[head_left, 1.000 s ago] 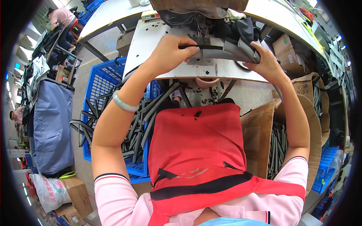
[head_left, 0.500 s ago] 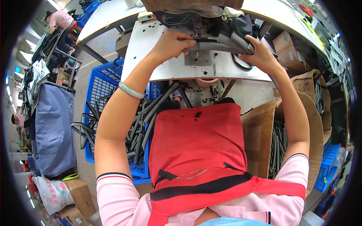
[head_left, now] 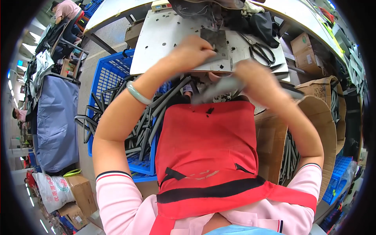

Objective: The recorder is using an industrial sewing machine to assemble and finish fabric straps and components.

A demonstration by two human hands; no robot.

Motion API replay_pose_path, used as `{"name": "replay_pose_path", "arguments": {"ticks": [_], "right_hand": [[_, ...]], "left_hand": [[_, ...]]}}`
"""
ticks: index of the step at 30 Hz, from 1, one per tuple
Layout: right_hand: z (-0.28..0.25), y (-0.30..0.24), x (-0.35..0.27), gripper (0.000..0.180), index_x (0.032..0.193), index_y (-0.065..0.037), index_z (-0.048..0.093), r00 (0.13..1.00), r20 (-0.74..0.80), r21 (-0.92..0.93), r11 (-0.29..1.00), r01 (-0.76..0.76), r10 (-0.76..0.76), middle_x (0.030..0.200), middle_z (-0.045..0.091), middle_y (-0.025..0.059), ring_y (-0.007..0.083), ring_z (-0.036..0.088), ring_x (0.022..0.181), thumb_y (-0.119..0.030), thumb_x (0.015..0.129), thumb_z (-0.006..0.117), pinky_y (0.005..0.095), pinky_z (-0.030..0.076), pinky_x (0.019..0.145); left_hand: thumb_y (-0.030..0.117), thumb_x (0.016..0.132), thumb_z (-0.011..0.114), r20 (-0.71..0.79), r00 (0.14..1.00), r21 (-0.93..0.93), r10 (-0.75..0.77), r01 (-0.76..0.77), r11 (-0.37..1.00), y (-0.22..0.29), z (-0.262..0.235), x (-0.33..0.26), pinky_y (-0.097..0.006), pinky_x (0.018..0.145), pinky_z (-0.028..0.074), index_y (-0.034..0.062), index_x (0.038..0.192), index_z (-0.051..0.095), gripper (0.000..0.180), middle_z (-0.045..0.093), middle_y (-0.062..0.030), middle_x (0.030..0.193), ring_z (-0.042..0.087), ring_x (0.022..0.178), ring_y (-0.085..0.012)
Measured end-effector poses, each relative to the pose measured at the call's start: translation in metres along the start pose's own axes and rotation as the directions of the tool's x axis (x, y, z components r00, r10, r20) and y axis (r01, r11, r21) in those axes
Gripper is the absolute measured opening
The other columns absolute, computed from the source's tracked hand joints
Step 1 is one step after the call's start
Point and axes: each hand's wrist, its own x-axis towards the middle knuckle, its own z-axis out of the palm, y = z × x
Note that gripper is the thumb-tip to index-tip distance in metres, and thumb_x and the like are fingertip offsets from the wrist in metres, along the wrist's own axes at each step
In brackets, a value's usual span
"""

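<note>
My left hand (head_left: pixel 192 51) is over the table's front part, blurred, with its fingers curled closed. A short stretch of grey strip (head_left: pixel 212 60) shows at its fingertips. Lower and to the right, my right hand (head_left: pixel 251 76) is closed round a bundle of grey fabric strips (head_left: pixel 223 87). The bundle hangs past the table's front edge toward my lap, smeared by motion, and dark strip ends (head_left: pixel 291 91) stick out behind that hand. Beyond my hands is the sewing machine (head_left: pixel 203 4) with its metal plate (head_left: pixel 219 42). Black-handled scissors (head_left: pixel 261 53) lie on the white table (head_left: pixel 156 43).
At my left, a blue basket (head_left: pixel 98 84) holds many grey strips. To the right, an open cardboard box (head_left: pixel 268 145) contains more strips. Black cloth (head_left: pixel 263 29) is heaped beside the machine, and dark scraps dot the table. A red apron (head_left: pixel 207 137) covers my lap.
Both hands have come back from the machine toward me. The strips in my right hand have swung down over the table's front edge, and the scissors are uncovered.
</note>
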Motion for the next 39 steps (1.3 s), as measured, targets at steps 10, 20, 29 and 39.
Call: {"name": "replay_pose_path", "arguments": {"ticks": [10, 20, 29, 39], "right_hand": [[0.055, -0.06, 0.014, 0.023, 0.098, -0.008, 0.06, 0.972, -0.069, -0.048, 0.974, 0.222, -0.225, 0.104, 0.058, 0.0139, 0.0318, 0.052, 0.11, -0.012, 0.076, 0.061, 0.0416, 0.042, 0.094], [-0.03, 0.044, -0.042, 0.047, 0.112, 0.003, 0.059, 0.926, 0.088, 0.386, 0.845, -0.371, 0.366, 0.096, 0.058, 0.0177, 0.0319, 0.057, 0.092, -0.009, 0.068, 0.07, 0.0382, 0.046, 0.083], [-0.046, 0.067, -0.018, 0.061, 0.127, 0.001, 0.055, 0.873, 0.018, 0.503, 0.75, -0.43, 0.488, 0.095, 0.063, 0.0123, 0.0168, 0.057, 0.081, -0.017, 0.07, 0.07, 0.0314, 0.048, 0.078], [-0.038, 0.091, -0.003, 0.066, 0.131, 0.001, 0.052, 0.877, 0.01, 0.509, 0.752, -0.418, 0.481, 0.095, 0.063, 0.009, 0.0153, 0.057, 0.084, -0.018, 0.072, 0.072, 0.0295, 0.047, 0.083]], "left_hand": [[0.024, 0.09, 0.066, 0.224, 0.974, -0.495, -0.014, 0.126, 0.86, 0.011, 0.041, -0.015, -0.024, 0.074, 0.05, -0.0016, 0.1, 0.071, 0.028, 0.071, -0.0051, 0.09, 0.061, 0.08, -0.0087], [0.041, 0.095, 0.057, 0.499, 0.851, -0.473, -0.167, 0.428, 0.77, -0.017, 0.005, -0.064, -0.028, 0.06, 0.047, 0.0013, 0.095, 0.073, 0.043, 0.065, -0.0049, 0.069, 0.058, 0.059, -0.0124], [0.025, 0.085, 0.071, -0.074, 0.985, -0.317, -0.154, 0.124, 0.94, 0.0, -0.022, -0.012, -0.025, 0.058, 0.046, -0.0021, 0.098, 0.073, 0.029, 0.069, -0.0057, 0.078, 0.056, 0.063, -0.0093], [0.024, 0.087, 0.071, -0.085, 0.967, -0.373, -0.241, 0.193, 0.908, -0.005, -0.025, 0.009, -0.021, 0.045, 0.036, -0.0016, 0.1, 0.073, 0.029, 0.061, -0.0029, 0.065, 0.048, 0.051, -0.0063]]}}
